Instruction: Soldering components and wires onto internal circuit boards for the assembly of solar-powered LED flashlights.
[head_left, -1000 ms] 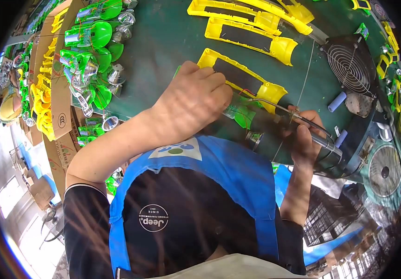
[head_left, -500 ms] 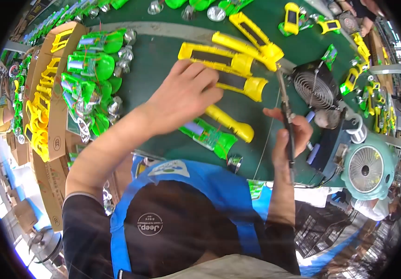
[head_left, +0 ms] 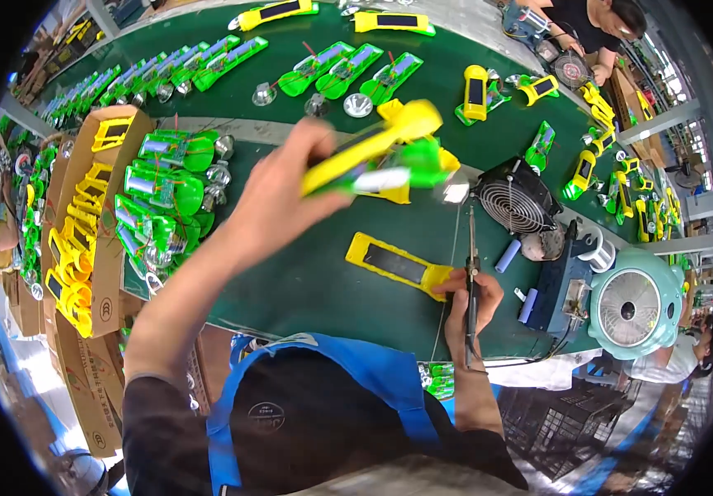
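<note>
My left hand [head_left: 278, 194] is closed around a yellow and green flashlight [head_left: 373, 149], raised over the far part of the bench and smeared by motion. A shiny reflector [head_left: 456, 190] hangs at its right end. Partly hidden behind it are more yellow shells [head_left: 394, 194]. My right hand [head_left: 482, 296] grips a soldering iron [head_left: 472, 273], its tip pointing away from me. Just left of that hand a yellow shell [head_left: 394, 263] with a dark panel lies on the green bench; my fingertips are at its right end, and I cannot tell whether they press on it.
A cardboard box [head_left: 109, 248] of yellow shells stands left, beside stacked green flashlight halves [head_left: 166, 182]. At right are a black fan [head_left: 513, 198], a solder spool [head_left: 596, 250], loose cells [head_left: 507, 255] and a green fan [head_left: 633, 306]. Across the bench a co-worker [head_left: 592, 33] handles parts.
My left hand has lifted the yellow and green flashlight up from the bench and away. My right hand, still holding the soldering iron, is now beside a yellow shell. The view has shifted.
</note>
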Tool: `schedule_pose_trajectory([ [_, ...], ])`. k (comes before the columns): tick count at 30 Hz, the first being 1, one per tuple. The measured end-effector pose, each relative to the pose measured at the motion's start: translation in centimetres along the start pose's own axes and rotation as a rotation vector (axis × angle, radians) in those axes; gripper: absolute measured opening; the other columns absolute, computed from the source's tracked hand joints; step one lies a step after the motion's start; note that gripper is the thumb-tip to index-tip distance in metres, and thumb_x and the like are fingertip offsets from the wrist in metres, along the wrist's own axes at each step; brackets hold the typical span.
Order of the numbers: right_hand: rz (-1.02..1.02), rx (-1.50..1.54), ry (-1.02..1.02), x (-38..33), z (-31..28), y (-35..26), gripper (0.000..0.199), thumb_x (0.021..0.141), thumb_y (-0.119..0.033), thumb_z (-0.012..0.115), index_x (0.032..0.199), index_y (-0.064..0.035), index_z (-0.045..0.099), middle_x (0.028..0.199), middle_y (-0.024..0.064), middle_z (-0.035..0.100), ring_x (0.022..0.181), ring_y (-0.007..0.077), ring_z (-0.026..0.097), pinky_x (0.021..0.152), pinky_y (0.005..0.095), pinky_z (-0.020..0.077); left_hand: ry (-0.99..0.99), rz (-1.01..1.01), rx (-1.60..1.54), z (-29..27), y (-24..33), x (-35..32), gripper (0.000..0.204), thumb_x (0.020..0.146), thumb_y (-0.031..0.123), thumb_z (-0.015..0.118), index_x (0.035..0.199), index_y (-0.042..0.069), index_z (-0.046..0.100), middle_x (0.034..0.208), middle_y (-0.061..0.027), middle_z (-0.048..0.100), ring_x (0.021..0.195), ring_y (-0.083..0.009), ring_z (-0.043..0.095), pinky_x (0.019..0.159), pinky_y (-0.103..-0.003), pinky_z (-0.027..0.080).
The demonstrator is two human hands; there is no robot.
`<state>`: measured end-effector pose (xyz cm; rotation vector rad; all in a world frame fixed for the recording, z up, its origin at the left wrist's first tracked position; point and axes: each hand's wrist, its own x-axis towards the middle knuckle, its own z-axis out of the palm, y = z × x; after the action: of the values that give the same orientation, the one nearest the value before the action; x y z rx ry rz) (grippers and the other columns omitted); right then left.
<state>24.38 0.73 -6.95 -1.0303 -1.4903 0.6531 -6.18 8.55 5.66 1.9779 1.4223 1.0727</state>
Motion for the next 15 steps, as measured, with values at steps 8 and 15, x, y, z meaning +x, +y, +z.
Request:
schedule_pose_trajectory([
  [8,0.0,0.1,-0.069,-0.2,0.0,1.1,0.032,0.096,-0.018,0.056,0.118,-0.0064,0.035,0.078,0.0114,0.068,0.089,0.019,0.059,0.086,0.0369,0.046,-0.206,0.413,0.242,10.7,-6.1,19.2,0.048,0.071,0.011,0.078,0.102,0.009,0.042,0.095,-0.0102,0.058,0.092,-0.0328,0.058,0.078,-0.044,0.045],
  [15,-0.028,0.012,-0.053,0.6,-0.4,1.0,0.035,0.093,-0.026,0.062,0.112,-0.007,0.039,0.071,0.0076,0.068,0.077,0.0215,0.062,0.079,0.0376,0.047,-0.253,0.538,0.375,12.0,-7.4,20.1,0.037,0.077,0.012,0.072,0.102,0.008,0.046,0.101,-0.0104,0.054,0.096,-0.0311,0.054,0.081,-0.041,0.045],
])
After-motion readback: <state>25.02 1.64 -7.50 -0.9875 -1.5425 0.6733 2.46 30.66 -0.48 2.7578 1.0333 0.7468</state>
